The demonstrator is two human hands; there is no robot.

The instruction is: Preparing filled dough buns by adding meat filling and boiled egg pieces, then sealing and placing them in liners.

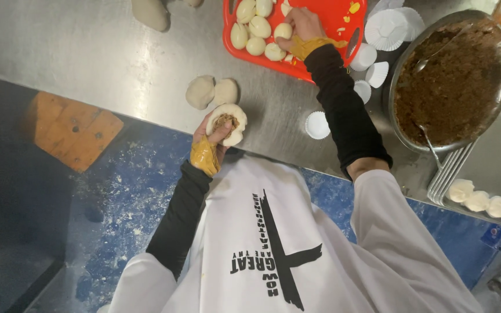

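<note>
My left hand cups a round of white dough with brown filling in its middle, my thumb pressing into the filling. My right hand reaches across the steel table into a red tray and closes on one of several peeled egg halves. Both wrists are wrapped in yellow-brown tape over black sleeves. Two plain dough balls lie on the table just beyond my left hand.
A large metal bowl of brown minced filling with spoons stands at the right. White paper cups lie scattered between tray and bowl. Dough pieces sit on a rack at the right edge. Another dough lump lies far left.
</note>
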